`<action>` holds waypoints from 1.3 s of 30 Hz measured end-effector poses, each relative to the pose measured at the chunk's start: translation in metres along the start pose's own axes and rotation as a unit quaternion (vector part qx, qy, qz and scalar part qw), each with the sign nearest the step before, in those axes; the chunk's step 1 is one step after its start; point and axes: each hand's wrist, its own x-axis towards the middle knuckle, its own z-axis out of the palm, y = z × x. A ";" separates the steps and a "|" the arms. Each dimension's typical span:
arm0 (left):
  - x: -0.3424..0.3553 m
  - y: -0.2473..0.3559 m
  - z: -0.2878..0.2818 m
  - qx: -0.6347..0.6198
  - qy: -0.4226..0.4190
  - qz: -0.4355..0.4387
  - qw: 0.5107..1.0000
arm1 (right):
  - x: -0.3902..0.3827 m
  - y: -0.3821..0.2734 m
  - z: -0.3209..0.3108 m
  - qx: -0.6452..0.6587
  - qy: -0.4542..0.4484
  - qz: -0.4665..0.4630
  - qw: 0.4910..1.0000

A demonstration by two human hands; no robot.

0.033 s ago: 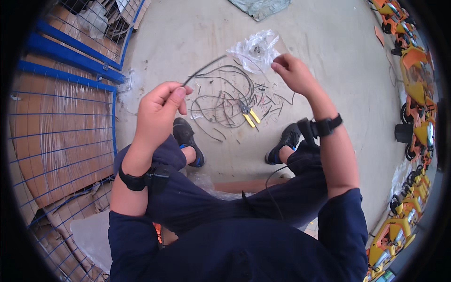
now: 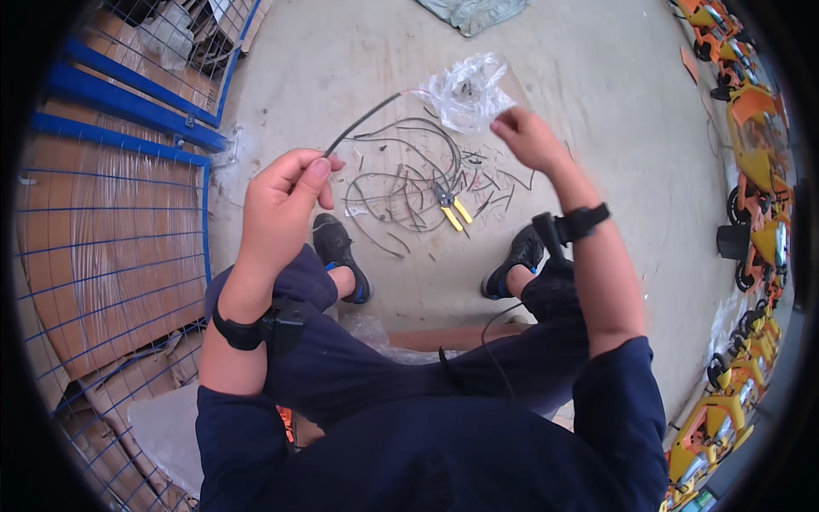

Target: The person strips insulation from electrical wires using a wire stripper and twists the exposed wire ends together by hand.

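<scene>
Between the thumb and fingers of my left hand (image 2: 294, 192) is a dark cable (image 2: 363, 121), its free end slanting up and right. A faint thin pinkish strand shows at that tip, by the clear plastic bag (image 2: 467, 90). My right hand (image 2: 531, 141) is closed, thumb against fingers, to the right of the bag; whatever is pinched there is too small to make out. On the floor below both hands lie wire strippers (image 2: 453, 207) with yellow handles, among loose dark cables (image 2: 444, 130) and many short offcuts (image 2: 512, 181).
A blue wire-mesh cage (image 2: 128, 158) with wrapped cardboard (image 2: 141, 256) stands at the left. Along the right edge runs a row of yellow and orange wheeled machines (image 2: 755, 145). A greenish sheet (image 2: 473, 13) lies at the far edge. My shoes (image 2: 341, 256) flank the cable pile.
The cable's tip has shifted slightly left and up. My right hand has moved a little lower, and my left hand has drifted slightly left, still gripping the cable.
</scene>
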 end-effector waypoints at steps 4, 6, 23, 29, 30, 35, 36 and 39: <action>0.001 0.008 -0.005 0.031 0.025 -0.040 0.998 | 0.012 0.108 0.127 -0.088 -0.128 0.147 0.977; 0.004 0.011 0.002 0.026 0.029 -0.024 0.999 | -0.001 0.173 0.204 -0.127 -0.144 0.179 0.965; 0.000 0.004 0.003 0.051 0.053 -0.094 0.993 | -0.034 0.153 0.300 -0.209 -0.115 0.175 0.955; 0.010 0.004 0.000 0.030 0.075 -0.074 0.994 | -0.017 0.103 0.224 0.231 -0.315 0.368 0.844; 0.013 0.005 0.001 0.035 0.073 -0.052 0.995 | -0.019 0.097 0.206 0.220 -0.310 0.363 0.851; 0.014 0.007 0.006 0.038 0.075 -0.018 0.996 | -0.059 -0.026 0.044 0.385 -0.439 0.255 0.770; 0.013 0.005 0.009 0.027 0.066 0.008 0.997 | -0.072 -0.044 0.019 0.411 -0.448 0.230 0.760; 0.003 0.009 0.018 0.036 0.032 0.024 0.999 | -0.109 -0.081 -0.027 0.482 -0.450 0.178 0.730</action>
